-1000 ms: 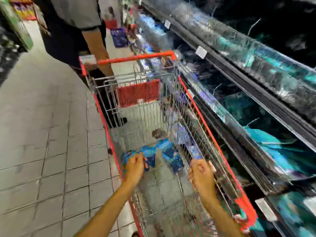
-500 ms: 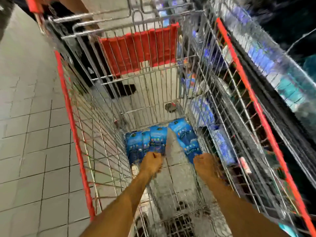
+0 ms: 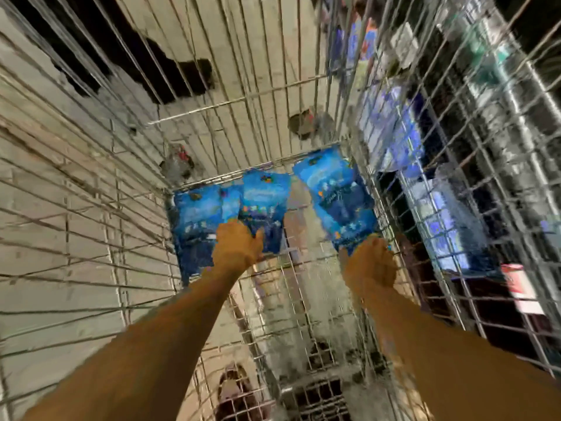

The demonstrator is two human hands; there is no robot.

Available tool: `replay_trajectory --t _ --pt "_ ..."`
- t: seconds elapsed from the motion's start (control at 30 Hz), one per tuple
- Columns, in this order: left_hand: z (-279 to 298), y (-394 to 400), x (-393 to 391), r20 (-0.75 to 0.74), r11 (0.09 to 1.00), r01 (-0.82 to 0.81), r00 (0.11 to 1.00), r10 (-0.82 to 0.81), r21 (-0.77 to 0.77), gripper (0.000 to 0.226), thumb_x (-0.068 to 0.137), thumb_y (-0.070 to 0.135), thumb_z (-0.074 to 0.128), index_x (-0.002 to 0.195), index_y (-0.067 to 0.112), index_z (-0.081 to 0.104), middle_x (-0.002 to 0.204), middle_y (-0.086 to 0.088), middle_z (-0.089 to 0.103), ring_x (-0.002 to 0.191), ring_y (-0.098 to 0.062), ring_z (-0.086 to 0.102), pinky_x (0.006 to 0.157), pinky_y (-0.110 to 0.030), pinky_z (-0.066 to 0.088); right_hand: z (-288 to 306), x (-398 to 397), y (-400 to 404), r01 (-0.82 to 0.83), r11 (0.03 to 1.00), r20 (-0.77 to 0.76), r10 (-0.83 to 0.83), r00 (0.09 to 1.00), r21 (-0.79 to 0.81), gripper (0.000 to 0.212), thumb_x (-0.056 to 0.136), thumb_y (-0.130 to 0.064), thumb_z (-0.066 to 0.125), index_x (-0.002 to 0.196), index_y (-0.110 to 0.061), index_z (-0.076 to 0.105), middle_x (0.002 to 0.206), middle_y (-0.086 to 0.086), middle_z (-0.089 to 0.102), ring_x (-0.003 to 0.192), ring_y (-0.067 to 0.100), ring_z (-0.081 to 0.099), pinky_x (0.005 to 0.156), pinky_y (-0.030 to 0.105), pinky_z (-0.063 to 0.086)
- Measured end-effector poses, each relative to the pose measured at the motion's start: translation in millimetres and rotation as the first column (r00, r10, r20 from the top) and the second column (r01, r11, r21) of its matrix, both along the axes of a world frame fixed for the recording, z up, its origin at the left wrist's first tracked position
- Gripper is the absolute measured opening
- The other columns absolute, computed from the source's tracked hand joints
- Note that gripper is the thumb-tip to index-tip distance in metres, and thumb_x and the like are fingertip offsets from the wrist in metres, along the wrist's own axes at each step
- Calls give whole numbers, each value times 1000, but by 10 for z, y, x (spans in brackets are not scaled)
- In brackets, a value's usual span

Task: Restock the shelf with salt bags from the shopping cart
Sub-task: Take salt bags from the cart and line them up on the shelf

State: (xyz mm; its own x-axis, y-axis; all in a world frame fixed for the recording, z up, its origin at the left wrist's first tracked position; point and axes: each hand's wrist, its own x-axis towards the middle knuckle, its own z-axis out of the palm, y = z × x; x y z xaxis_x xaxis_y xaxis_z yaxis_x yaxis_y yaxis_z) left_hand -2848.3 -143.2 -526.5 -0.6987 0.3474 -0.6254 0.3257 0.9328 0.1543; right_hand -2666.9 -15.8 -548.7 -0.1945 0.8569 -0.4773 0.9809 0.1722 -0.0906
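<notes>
Several blue salt bags lie flat at the far end of the wire shopping cart's floor (image 3: 303, 302). My left hand (image 3: 238, 247) is down on the near edge of the middle salt bag (image 3: 264, 202), thumb over it and fingers closed on it. Beside it on the left lies another salt bag (image 3: 197, 220). My right hand (image 3: 368, 265) grips the near end of the right-hand salt bag (image 3: 337, 199), which lies against the cart's right wall. Both arms reach deep into the cart.
The cart's wire walls (image 3: 91, 223) enclose both arms on the left, far end and right. Through the right wall I see the store shelf (image 3: 440, 226) with blue packets. A dark shoe (image 3: 182, 77) of another person shows beyond the far wall.
I have leaned further into the cart, so the bags look much closer. Both hands went from just short of the bags to closing on their near edges.
</notes>
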Motion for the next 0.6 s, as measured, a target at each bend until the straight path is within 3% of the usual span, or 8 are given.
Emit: replay_trajectory --t 0.07,0.17,0.27,0.37,0.5,0.6 --pt "-186 64 -21 -40 999 -51 998 51 -4 73 93 56 50 134 -4 40 137 -24 41 132 -39 37 105 -47 37 -145 -24 1 -23 997 39 20 999 79 74 92 -55 52 136 2 40 134 22 50 119 38 53 98 46 46" --pt "-336 141 -35 -99 993 -114 988 116 29 85 81 62 65 132 -2 42 136 -22 45 132 -38 36 105 -48 37 -216 -61 -18 113 984 -46 -107 993 137 72 85 -56 62 129 -1 47 126 19 58 116 38 55 98 50 46" --pt "-411 196 -29 -70 976 -212 974 215 44 99 62 63 81 130 1 46 129 -19 56 125 -37 51 100 -48 47 -279 -63 -116 197 980 -108 -199 974 -30 75 80 -58 69 131 -8 45 123 16 59 114 37 58 100 49 44" --pt "-446 191 29 140 922 -375 922 360 94 74 58 49 90 116 11 64 114 -11 70 106 -29 66 89 -44 55 -300 -76 -248 342 876 -219 -428 877 -340 82 73 -45 82 131 -7 39 125 16 61 111 36 62 95 45 49" --pt "-484 115 129 286 895 -432 877 386 115 55 62 23 91 110 7 71 113 -13 72 103 -25 67 86 -38 57 -274 -100 -402 395 796 -290 -554 780 -459 65 70 -17 86 126 -5 53 120 12 66 108 32 65 89 37 53" --pt "-401 -63 241 398 869 -472 833 383 151 49 67 7 86 113 0 68 114 -15 71 102 -22 66 83 -33 55 -218 -128 -517 403 773 -230 -561 796 -489 50 73 -19 81 117 -4 64 113 17 70 101 32 68 83 40 56"
